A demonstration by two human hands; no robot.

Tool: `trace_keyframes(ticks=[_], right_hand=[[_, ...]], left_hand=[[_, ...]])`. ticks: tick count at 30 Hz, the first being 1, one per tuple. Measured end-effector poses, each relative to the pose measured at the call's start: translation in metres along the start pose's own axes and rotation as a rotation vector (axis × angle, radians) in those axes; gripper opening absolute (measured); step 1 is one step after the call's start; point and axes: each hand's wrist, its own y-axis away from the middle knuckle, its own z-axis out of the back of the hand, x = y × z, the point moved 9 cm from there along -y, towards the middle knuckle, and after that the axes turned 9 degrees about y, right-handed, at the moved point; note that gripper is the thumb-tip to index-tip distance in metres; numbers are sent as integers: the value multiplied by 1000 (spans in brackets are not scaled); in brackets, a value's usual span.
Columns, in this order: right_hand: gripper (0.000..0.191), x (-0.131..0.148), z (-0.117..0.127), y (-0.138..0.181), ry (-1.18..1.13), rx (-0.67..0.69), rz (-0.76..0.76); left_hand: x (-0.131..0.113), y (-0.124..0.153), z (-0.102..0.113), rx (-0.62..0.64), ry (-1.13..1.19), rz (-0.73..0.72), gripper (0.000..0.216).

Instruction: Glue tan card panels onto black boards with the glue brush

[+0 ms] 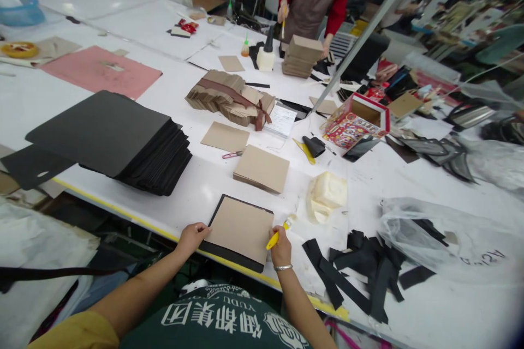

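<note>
A tan cardboard sheet [241,226] lies on a slightly larger black sheet [233,260] at the table's near edge; black margins show around it. My left hand [192,239] pinches the cardboard's left edge between thumb and fingers. In my right hand [281,251], at the right edge of the cardboard, is a yellow-handled brush [278,233] with its bristles pointing up and away. Just beyond the brush stands a whitish, glue-crusted tub [327,192]. A stack of tan cardboard sheets [262,166] sits directly behind the work.
A tall stack of black sheets [106,131] stands left. Black strips [374,267] and a plastic bag [434,229] lie right. Farther back are tied cardboard pieces [225,95], pink-handled snips [232,155], a red box [356,120], a slanted metal pole [364,38] and a co-worker [315,0].
</note>
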Motion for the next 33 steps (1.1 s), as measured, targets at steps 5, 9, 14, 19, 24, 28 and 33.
trace_keyframes(ticks=[5, 9, 14, 19, 24, 28, 33], right_hand=[[27, -1, -10, -3, 17, -13, -10], [26, -3, -15, -5, 26, -22, -26], [25, -4, -19, -7, 48, -17, -45], [21, 1, -17, -8, 96, -26, -23], [15, 3, -18, -10, 167, 0, -50], [13, 5, -18, -11, 226, 26, -57], [12, 4, -20, -13, 261, 61, -78]], left_hand=[[14, -6, -2, 10, 28, 45, 37], [16, -9, -3, 24, 37, 63, 37], [12, -9, -1, 41, 9, 82, 37], [13, -9, -3, 79, -52, 127, 38], [16, -13, -7, 106, -128, 164, 36], [19, -15, -8, 129, -159, 163, 36], [20, -18, -10, 136, -169, 152, 36]])
